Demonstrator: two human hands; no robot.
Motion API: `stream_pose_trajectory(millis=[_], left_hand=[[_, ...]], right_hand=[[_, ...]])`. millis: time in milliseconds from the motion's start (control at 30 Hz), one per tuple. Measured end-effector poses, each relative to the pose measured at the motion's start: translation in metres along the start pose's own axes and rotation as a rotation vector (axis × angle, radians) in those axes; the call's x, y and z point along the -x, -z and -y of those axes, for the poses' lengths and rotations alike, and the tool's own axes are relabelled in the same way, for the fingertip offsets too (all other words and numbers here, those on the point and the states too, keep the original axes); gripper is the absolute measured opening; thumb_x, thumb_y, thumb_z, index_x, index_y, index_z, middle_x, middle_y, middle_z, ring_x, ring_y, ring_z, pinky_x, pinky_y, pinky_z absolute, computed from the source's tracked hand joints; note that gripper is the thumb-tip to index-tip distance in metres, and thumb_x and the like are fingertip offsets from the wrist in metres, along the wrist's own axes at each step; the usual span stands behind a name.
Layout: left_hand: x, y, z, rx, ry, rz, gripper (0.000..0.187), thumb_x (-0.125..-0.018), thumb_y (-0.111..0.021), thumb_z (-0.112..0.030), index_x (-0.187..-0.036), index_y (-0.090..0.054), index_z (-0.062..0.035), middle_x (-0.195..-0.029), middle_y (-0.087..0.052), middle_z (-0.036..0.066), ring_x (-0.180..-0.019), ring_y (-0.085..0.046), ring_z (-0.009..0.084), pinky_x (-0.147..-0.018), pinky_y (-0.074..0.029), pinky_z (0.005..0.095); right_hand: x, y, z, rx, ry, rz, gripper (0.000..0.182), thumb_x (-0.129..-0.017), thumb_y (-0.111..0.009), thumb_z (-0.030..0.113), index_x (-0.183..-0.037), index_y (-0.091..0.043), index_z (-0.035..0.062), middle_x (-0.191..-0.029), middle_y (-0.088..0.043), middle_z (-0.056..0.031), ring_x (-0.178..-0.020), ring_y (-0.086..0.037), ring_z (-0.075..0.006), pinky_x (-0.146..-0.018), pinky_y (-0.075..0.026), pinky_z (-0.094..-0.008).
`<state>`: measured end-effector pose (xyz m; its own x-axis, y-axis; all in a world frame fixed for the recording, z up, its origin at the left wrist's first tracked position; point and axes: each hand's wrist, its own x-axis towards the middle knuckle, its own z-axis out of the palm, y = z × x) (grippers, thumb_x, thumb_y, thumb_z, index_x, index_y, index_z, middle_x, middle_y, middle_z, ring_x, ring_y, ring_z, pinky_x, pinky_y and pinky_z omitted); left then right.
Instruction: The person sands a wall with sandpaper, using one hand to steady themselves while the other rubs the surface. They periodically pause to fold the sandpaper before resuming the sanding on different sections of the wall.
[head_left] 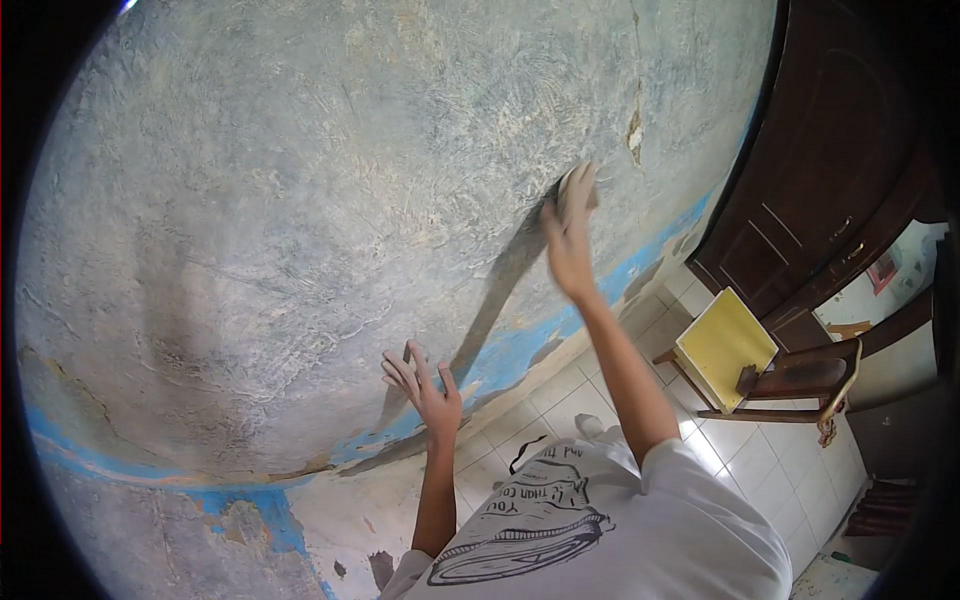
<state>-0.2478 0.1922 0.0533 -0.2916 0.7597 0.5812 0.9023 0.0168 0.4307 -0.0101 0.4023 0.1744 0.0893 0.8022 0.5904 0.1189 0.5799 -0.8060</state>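
Note:
A rough grey plastered wall point(330, 200) fills most of the view, with peeling blue paint along its lower edge. High on it, toward the right, my right hand point(572, 225) presses a small dark-edged block point(592, 195) flat against the surface, fingers laid over it. What the block is made of cannot be made out. Lower and further left, my left hand point(425, 388) has its fingers spread and holds nothing; its fingertips are at the wall. A cracked, chipped spot point(635, 135) in the plaster lies just above and right of my right hand.
At the right stands a dark wooden wardrobe point(800, 150) with a mirror point(890, 280). Beside it is a wooden chair point(815, 378) with a yellow board point(727, 350) on its seat. White floor tiles point(760, 470) run below. A crack climbs the wall at the upper right.

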Motion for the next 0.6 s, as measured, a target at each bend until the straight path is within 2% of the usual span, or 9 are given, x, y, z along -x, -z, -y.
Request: stream_pose_trajectory(millis=[100,133,200,267,367,467,533,600], left_hand=[[-0.002,-0.004,-0.005,0.015,0.005,-0.001,0.074,-0.108,-0.054,-0.029,-0.169,-0.019,-0.0057,-0.171,0.009,0.036,-0.156,0.015,0.0565,-0.120,0.009,0.0718],[-0.005,-0.007,-0.011,0.031,0.009,-0.014,0.076,-0.108,-0.054,-0.030,-0.169,-0.016,-0.0054,-0.170,0.012,0.036,-0.156,0.018,0.0564,-0.119,0.011,0.0722],[-0.015,-0.016,-0.017,-0.007,0.005,-0.040,0.080,-0.108,-0.054,-0.033,-0.170,-0.011,-0.0050,-0.170,0.016,0.036,-0.154,0.022,0.0564,-0.117,0.014,0.0732],[-0.019,-0.026,-0.016,-0.119,-0.003,-0.057,0.084,-0.108,-0.054,-0.036,-0.170,-0.007,-0.0048,-0.169,0.019,0.036,-0.153,0.026,0.0566,-0.116,0.016,0.0743],[-0.025,-0.025,-0.021,-0.211,0.000,-0.064,0.085,-0.108,-0.052,-0.043,-0.170,-0.008,-0.0044,-0.171,0.017,0.033,-0.155,0.023,0.0538,-0.118,0.014,0.0734],[-0.022,-0.015,-0.009,-0.131,-0.006,-0.021,0.081,-0.108,-0.055,-0.038,-0.170,-0.014,-0.0051,-0.170,0.013,0.037,-0.156,0.017,0.0557,-0.116,0.015,0.0752],[-0.019,-0.010,0.003,-0.154,-0.010,0.025,0.080,-0.107,-0.055,-0.038,-0.169,-0.017,-0.0051,-0.170,0.009,0.037,-0.157,0.013,0.0556,-0.117,0.013,0.0746],[-0.014,-0.013,0.002,-0.148,0.001,0.038,0.079,-0.107,-0.056,-0.038,-0.169,-0.020,-0.0055,-0.170,0.006,0.037,-0.158,0.010,0.0557,-0.118,0.012,0.0740]], right_hand=[[-0.036,0.012,-0.006,-0.025,-0.025,-0.133,0.079,-0.113,-0.043,0.038,-0.168,0.001,0.0029,-0.176,0.010,-0.0194,-0.163,0.012,-0.0325,-0.131,-0.001,-0.0429],[-0.032,-0.001,-0.002,0.065,-0.046,-0.169,0.078,-0.114,-0.039,0.042,-0.168,0.000,0.0023,-0.176,0.008,-0.0199,-0.163,0.010,-0.0335,-0.131,-0.001,-0.0458],[0.008,-0.034,0.009,0.117,0.022,-0.124,0.078,-0.114,-0.037,0.043,-0.168,0.000,0.0011,-0.176,0.010,-0.0219,-0.162,0.010,-0.0363,-0.131,0.001,-0.0486],[0.067,-0.068,0.018,0.097,0.043,0.010,0.078,-0.114,-0.036,0.044,-0.168,-0.001,-0.0005,-0.175,0.011,-0.0241,-0.162,0.012,-0.0396,-0.130,0.003,-0.0509],[0.088,-0.068,0.031,0.306,-0.017,0.229,0.076,-0.112,-0.040,0.036,-0.167,-0.006,-0.0043,-0.173,0.004,-0.0311,-0.160,0.006,-0.0502,-0.127,0.005,-0.0614],[0.013,-0.040,0.016,0.078,0.095,-0.149,0.074,-0.114,-0.035,0.040,-0.168,-0.008,-0.0016,-0.174,0.002,-0.0297,-0.162,0.005,-0.0440,-0.125,0.008,-0.0660],[-0.021,-0.021,0.016,0.041,-0.018,-0.249,0.070,-0.115,-0.034,0.039,-0.168,-0.010,0.0000,-0.174,-0.001,-0.0285,-0.163,0.004,-0.0402,-0.125,0.009,-0.0646],[-0.007,-0.034,0.014,0.068,-0.008,-0.272,0.068,-0.115,-0.035,0.036,-0.168,-0.012,0.0006,-0.175,-0.003,-0.0269,-0.163,0.003,-0.0399,-0.125,0.009,-0.0638]])
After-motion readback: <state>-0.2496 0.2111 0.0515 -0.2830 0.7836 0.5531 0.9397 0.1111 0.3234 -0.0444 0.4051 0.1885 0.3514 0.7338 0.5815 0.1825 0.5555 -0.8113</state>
